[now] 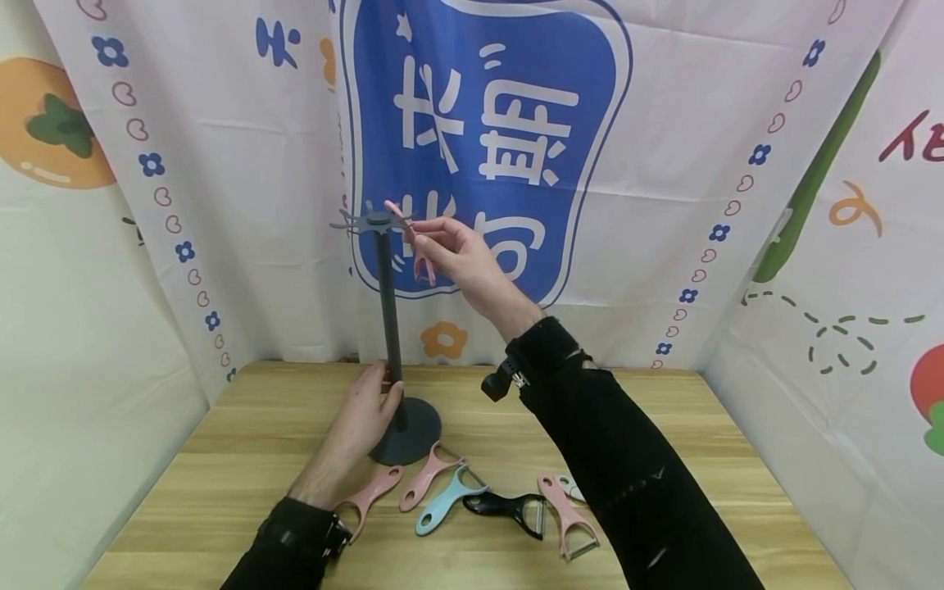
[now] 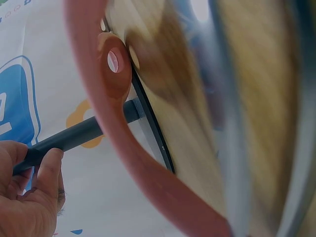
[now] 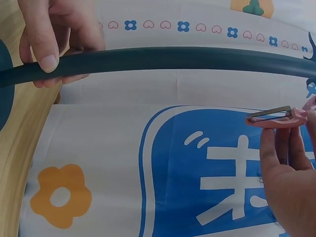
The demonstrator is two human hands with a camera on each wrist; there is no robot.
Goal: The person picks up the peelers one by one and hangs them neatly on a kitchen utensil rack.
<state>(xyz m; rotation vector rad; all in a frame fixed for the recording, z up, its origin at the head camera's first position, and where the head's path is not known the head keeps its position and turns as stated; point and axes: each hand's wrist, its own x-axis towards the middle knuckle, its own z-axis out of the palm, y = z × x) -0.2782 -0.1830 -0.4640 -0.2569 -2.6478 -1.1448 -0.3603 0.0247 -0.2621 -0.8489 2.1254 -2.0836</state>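
My left hand [image 1: 361,418] grips the dark pole [image 1: 388,303] of an upright stand, low down just above its round base [image 1: 413,442]. Up at the top, my right hand [image 1: 472,266] pinches a pink peeler [image 1: 397,211] between thumb and fingers. Its handle points up beside the ring of hooks [image 1: 378,220], overlapping the hooks in the head view, and its blade end hangs downward. In the right wrist view the peeler's metal blade [image 3: 271,112] faces the camera. A pink peeler [image 2: 148,173] looms close in the left wrist view.
On the wooden table [image 1: 295,393], in front of the base, lie several peelers: pink ones, a light blue one [image 1: 440,504] and a black one [image 1: 501,506]. A pale one [image 1: 571,488] is partly hidden by my right sleeve. A printed curtain [image 1: 288,205] hangs behind.
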